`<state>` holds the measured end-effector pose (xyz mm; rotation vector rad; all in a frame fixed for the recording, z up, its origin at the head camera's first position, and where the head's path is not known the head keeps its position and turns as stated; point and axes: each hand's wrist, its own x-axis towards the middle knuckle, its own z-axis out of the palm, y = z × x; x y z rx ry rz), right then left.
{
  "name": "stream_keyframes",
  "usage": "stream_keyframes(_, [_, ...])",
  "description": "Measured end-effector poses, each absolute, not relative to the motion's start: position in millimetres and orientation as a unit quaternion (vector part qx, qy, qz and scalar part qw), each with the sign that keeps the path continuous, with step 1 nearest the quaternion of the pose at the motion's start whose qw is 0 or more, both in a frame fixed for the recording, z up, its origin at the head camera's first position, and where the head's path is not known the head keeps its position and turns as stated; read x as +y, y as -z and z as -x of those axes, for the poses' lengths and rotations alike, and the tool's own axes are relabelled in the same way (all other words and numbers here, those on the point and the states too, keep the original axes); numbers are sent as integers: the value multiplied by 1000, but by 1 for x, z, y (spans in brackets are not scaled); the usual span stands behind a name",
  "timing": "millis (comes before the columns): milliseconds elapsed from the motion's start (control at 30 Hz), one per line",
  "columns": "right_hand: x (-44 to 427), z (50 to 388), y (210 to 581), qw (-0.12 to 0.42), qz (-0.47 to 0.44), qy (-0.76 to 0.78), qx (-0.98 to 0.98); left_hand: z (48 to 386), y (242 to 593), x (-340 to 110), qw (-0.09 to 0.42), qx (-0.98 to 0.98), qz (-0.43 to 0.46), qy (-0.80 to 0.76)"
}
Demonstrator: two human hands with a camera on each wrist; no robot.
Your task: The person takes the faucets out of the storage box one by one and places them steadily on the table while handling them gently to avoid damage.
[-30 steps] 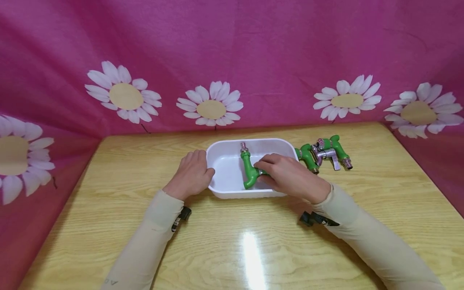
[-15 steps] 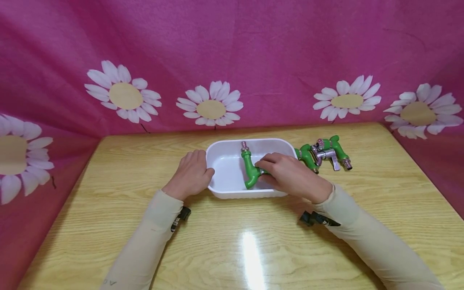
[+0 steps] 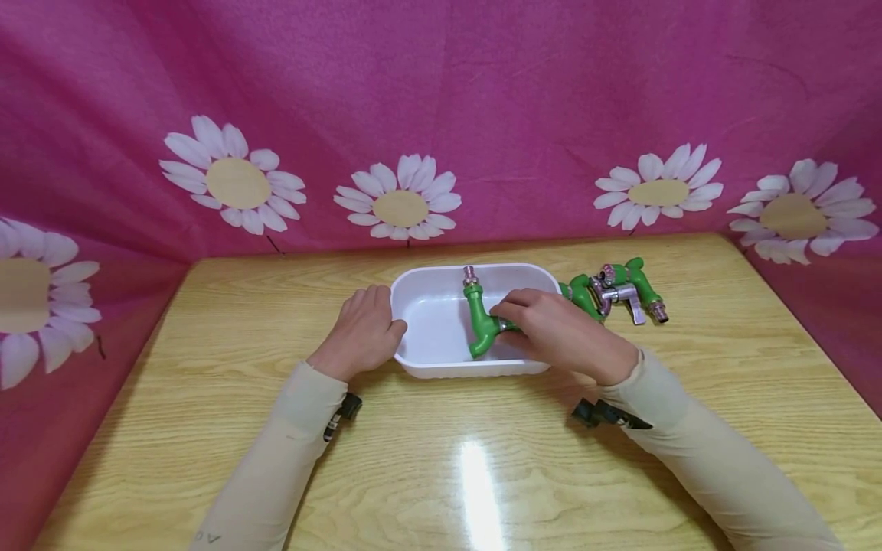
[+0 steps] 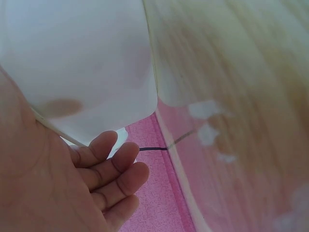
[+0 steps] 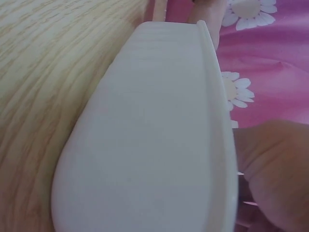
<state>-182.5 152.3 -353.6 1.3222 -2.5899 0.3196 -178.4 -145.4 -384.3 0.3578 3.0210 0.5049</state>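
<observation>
A green tap with a metallic threaded end is inside the white plastic basin. My right hand reaches over the basin's right part and grips the tap at its handle side, which the fingers mostly hide. The threaded end points toward the back rim and the spout toward the front. At the left end, my left hand holds the basin's rim, thumb at the rim. In the left wrist view the curled fingers lie outside the basin. The right wrist view shows mainly the basin's outer wall.
Right of the basin, other green taps lie close together, one with a metallic lever. Part of one is hidden behind the basin and my right hand. A pink cloth with daisies stands behind the wooden table.
My right hand and the tap have shifted slightly to the right within the basin, and the tap's threaded end has swung a little rightward. My left hand stays at the rim.
</observation>
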Motion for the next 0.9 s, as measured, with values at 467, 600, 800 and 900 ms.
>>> stream_keyframes(467, [156,181,349,106,-445,-90,-885,177,385,-146,18,978,-122,-167])
stream_keyframes(600, [157,181,348,99,-438,-85,-890,178,386,-146,24,978,-120,-169])
stream_keyframes(800, [158,180,344,83,-428,-81,-896,178,385,-146,22,978,-121,-170])
stream_keyframes(900, [159,180,344,85,-431,-81,-895,178,385,-146,19,978,-123,-170])
